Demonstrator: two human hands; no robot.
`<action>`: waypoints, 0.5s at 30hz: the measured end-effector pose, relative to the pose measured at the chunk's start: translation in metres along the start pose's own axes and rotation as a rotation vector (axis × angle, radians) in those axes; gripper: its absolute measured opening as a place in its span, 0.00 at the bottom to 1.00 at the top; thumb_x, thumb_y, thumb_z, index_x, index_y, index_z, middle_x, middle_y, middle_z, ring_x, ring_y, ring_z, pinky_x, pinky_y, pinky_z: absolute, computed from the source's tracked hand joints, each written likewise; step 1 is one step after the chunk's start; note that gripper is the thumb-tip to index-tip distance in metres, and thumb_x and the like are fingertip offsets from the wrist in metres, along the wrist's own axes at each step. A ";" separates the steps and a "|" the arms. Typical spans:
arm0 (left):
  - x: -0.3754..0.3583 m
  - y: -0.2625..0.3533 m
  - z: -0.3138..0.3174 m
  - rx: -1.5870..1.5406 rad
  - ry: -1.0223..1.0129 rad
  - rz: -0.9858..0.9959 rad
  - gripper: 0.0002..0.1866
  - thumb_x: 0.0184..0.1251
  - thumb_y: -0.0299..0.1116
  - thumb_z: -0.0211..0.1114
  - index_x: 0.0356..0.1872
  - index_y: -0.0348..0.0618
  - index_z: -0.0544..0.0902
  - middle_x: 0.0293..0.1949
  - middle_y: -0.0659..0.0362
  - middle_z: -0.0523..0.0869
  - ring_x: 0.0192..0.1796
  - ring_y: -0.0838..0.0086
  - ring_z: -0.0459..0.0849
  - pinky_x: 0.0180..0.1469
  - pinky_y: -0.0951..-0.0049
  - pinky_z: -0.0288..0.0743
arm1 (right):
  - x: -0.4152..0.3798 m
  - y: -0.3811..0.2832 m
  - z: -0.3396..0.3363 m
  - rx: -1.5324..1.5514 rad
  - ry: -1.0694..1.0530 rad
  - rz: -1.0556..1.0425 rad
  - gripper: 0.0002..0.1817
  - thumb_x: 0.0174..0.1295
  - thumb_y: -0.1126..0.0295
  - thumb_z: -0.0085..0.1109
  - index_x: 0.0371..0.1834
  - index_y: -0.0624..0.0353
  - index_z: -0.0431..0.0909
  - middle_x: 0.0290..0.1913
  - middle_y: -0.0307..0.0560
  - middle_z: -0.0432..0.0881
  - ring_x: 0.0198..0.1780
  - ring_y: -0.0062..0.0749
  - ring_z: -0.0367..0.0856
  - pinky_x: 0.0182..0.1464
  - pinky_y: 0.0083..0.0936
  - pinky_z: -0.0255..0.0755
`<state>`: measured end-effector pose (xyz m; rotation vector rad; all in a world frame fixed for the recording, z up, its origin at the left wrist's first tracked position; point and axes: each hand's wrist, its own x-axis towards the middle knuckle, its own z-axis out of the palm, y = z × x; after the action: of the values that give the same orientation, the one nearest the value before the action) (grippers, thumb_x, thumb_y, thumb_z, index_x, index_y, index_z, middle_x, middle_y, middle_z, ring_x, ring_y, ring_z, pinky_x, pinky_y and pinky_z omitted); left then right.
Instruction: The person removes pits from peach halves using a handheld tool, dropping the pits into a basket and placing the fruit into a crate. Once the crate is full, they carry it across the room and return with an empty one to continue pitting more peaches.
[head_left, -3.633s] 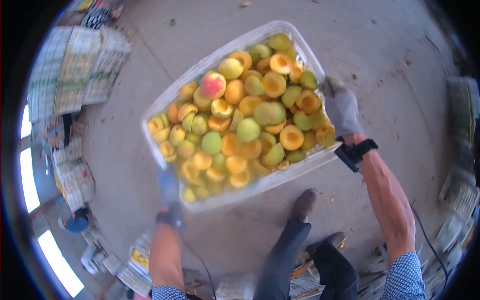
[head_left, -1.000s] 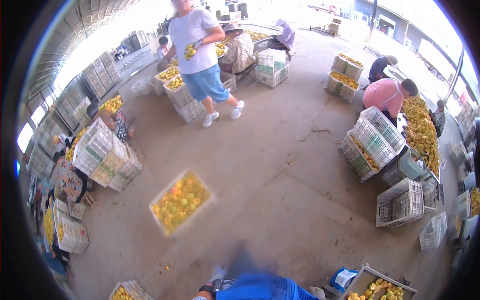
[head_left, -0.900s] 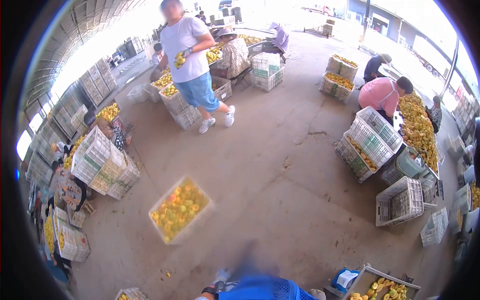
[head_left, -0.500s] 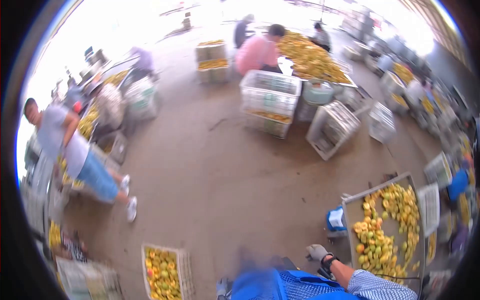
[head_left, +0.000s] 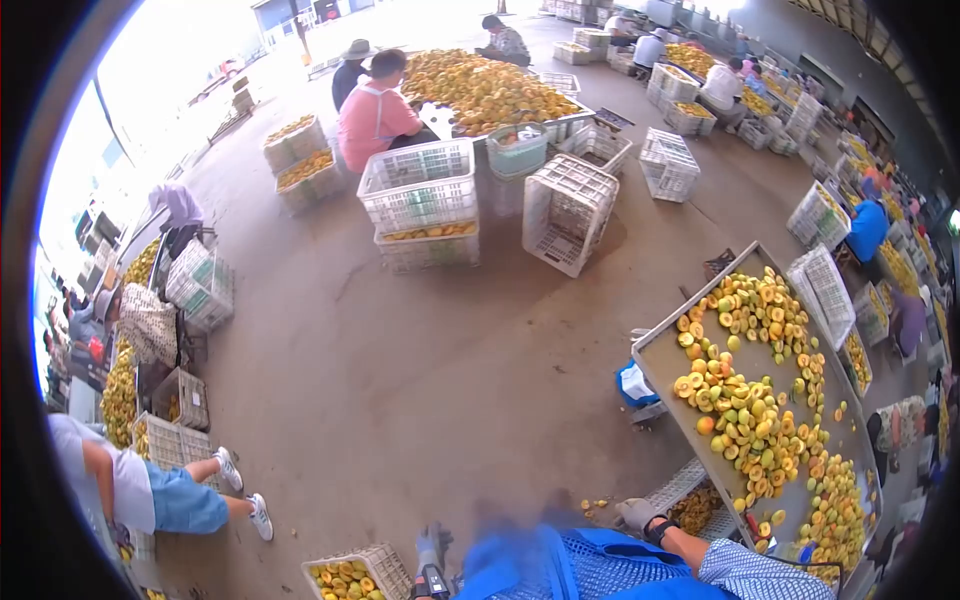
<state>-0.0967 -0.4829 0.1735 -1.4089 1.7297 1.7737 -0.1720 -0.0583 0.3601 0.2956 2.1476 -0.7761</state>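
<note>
- Fruit crate (head_left: pixel 388 566): on floor at bottom edge of pic, L of the L hand (head_left: pixel 433 548), w/ a gap btwn. Holds yellow-green fruit (head_left: pixel 345 580); lower part cut off by frame.
- L hand: gloved, fingers a bit apart, clear of the crate rim.
- R hand (head_left: pixel 635 514): gloved, near the low crate (head_left: pixel 672 489). Small & blurry; can't tell if fingers are apart or together, or if it touches anything.
- Low crate: partly under the sorting table (head_left: pixel 662 362), brownish-yellow bits inside; rest hidden by tabletop.
- Sorting table: raised rim, halved & whole fruit (head_left: pixel 745 415) spread over much of it, tilted in view. Blue-and-white bag (head_left: pixel 635 384) just beside its L edge.
- Crate stack (head_left: pixel 420 200): 2 high, mid-floor; orange fruit pcs show in lower one.
- Tipped crate (head_left: pixel 568 212): on its side, R of stack, opening toward cam.
- Green tub (head_left: pixel 517 154): behind tipped crate, contents unclear.
- Far table (head_left: pixel 592 118): big heap of orange halves (head_left: pixel 490 92); person in pink (head_left: pixel 372 122) beside it.
- Far-L crates (head_left: pixel 325 183): 2, orange fruit in both.
- Person in blue shorts (head_left: pixel 130 480): lower L, cut off by dark lens edge.
- Blue apron (head_left: pixel 600 570) at bottom: part smeared by dark blur. Far-R crates & ppl too small/warped to sort out.
</note>
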 end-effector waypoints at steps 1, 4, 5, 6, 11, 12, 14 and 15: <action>0.002 0.002 0.008 0.011 -0.024 0.007 0.19 0.63 0.47 0.57 0.46 0.42 0.77 0.34 0.50 0.85 0.31 0.60 0.85 0.31 0.64 0.73 | 0.023 0.053 0.020 -0.135 0.030 -0.085 0.18 0.66 0.60 0.48 0.42 0.62 0.82 0.38 0.52 0.87 0.37 0.38 0.86 0.42 0.33 0.76; 0.006 -0.002 0.027 -0.021 -0.072 -0.093 0.19 0.67 0.48 0.55 0.46 0.43 0.77 0.38 0.51 0.85 0.36 0.60 0.85 0.33 0.61 0.74 | 0.073 0.195 0.070 -0.456 0.190 -0.357 0.18 0.66 0.61 0.47 0.42 0.62 0.83 0.37 0.52 0.87 0.38 0.39 0.86 0.45 0.34 0.76; 0.019 -0.024 0.018 -0.010 -0.078 -0.087 0.19 0.67 0.48 0.55 0.46 0.43 0.77 0.38 0.51 0.85 0.36 0.60 0.85 0.33 0.61 0.74 | 0.075 0.189 0.066 -0.446 0.199 -0.351 0.18 0.66 0.61 0.47 0.42 0.62 0.83 0.37 0.52 0.87 0.38 0.39 0.86 0.45 0.34 0.76; 0.037 -0.056 0.006 0.493 -0.115 0.320 0.20 0.68 0.50 0.54 0.46 0.43 0.77 0.41 0.50 0.85 0.39 0.60 0.84 0.35 0.60 0.75 | 0.079 0.178 0.059 -0.025 0.102 0.002 0.18 0.66 0.60 0.47 0.42 0.62 0.83 0.37 0.53 0.87 0.38 0.39 0.86 0.45 0.35 0.77; 0.035 -0.054 0.025 0.770 -0.204 0.311 0.20 0.70 0.51 0.53 0.48 0.45 0.77 0.44 0.49 0.85 0.42 0.61 0.84 0.37 0.59 0.75 | 0.161 0.166 0.028 0.061 0.038 -0.080 0.18 0.67 0.57 0.50 0.41 0.61 0.82 0.34 0.51 0.87 0.33 0.35 0.86 0.38 0.32 0.78; 0.036 -0.047 0.032 0.680 -0.207 0.199 0.20 0.70 0.51 0.53 0.49 0.45 0.77 0.44 0.49 0.85 0.42 0.61 0.84 0.38 0.59 0.75 | 0.176 0.150 0.014 0.055 0.052 -0.105 0.18 0.67 0.58 0.50 0.41 0.61 0.82 0.33 0.50 0.87 0.33 0.34 0.86 0.38 0.31 0.78; 0.041 -0.031 0.045 0.545 -0.212 0.069 0.20 0.71 0.51 0.53 0.50 0.46 0.77 0.44 0.50 0.85 0.42 0.61 0.84 0.38 0.60 0.75 | 0.200 0.104 -0.020 0.105 0.098 -0.125 0.14 0.64 0.62 0.50 0.37 0.59 0.83 0.35 0.53 0.85 0.36 0.43 0.85 0.40 0.37 0.77; 0.045 -0.022 0.051 0.488 -0.208 0.027 0.20 0.71 0.51 0.53 0.51 0.46 0.77 0.44 0.50 0.85 0.42 0.61 0.84 0.38 0.60 0.75 | 0.212 0.078 -0.041 0.159 0.135 -0.122 0.12 0.60 0.67 0.49 0.34 0.58 0.83 0.37 0.58 0.84 0.39 0.52 0.83 0.42 0.44 0.77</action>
<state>-0.1235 -0.4511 0.1156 -0.9644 1.8992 1.3237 -0.2978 0.0178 0.1839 0.3094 2.2499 -1.0260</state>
